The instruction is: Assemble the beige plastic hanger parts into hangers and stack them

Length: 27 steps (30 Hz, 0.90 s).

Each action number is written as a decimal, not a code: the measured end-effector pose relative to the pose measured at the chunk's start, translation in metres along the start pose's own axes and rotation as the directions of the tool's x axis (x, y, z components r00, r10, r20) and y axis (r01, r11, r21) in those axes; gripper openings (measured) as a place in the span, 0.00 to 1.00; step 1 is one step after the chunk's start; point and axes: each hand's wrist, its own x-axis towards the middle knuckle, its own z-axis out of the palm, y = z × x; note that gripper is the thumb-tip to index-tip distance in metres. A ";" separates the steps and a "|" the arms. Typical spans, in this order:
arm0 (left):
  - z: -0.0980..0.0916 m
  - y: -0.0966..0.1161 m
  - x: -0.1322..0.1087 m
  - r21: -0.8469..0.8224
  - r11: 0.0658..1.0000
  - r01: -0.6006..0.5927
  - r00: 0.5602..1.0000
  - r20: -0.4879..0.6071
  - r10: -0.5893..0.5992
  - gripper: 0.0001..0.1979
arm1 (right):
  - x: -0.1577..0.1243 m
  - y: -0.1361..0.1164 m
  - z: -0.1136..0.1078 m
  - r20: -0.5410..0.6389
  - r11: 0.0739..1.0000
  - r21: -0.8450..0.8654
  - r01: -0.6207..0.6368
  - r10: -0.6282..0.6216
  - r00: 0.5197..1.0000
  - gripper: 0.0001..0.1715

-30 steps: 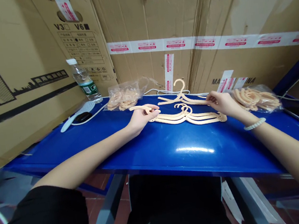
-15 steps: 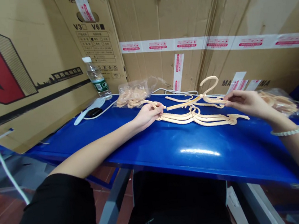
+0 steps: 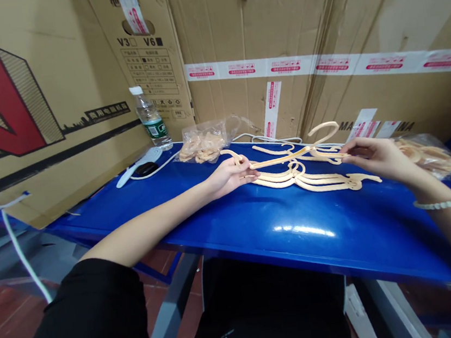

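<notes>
A beige hanger (image 3: 280, 159) with its hook pointing up is stretched between my two hands above the table. My left hand (image 3: 232, 174) is closed on a small curved beige piece (image 3: 229, 153), which meets the hanger's left end; whether the two are joined I cannot tell. At the hanger's right end, the thumb and fingers of my right hand (image 3: 374, 155) pinch its arm. Just below lies a stack of similar beige hangers (image 3: 323, 181) with curved end pieces. Another beige hanger part (image 3: 268, 150) rests behind the held one, partly hidden.
On the blue table (image 3: 233, 228), a clear bag of beige pieces (image 3: 201, 143) lies at back left and another bag (image 3: 429, 154) at right. A water bottle (image 3: 152, 120), a pale blue brush-like object (image 3: 138, 166) and a black object (image 3: 147, 169) sit left. Cardboard (image 3: 234, 102) walls the back.
The curved piece in my left hand has come against the hanger's left end, where a small gap showed before. The hanger's hook has tilted to the right. The camera view has shifted slightly.
</notes>
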 end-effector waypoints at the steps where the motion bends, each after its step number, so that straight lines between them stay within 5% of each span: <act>1: 0.000 0.000 0.000 -0.010 1.000 0.003 1.000 -0.004 -0.003 0.12 | 0.000 0.000 0.000 -0.002 1.000 0.001 0.002 -0.002 1.000 0.28; 9: 0.005 0.001 -0.002 -0.062 0.997 0.041 0.997 -0.061 -0.044 0.09 | 0.000 -0.004 0.003 -0.026 0.998 -0.029 0.048 -0.049 0.998 0.22; 27: 0.008 0.003 -0.001 0.131 0.987 -0.092 0.937 -0.323 0.130 0.13 | -0.005 -0.029 0.012 0.020 0.976 -0.136 0.172 -0.171 0.985 0.18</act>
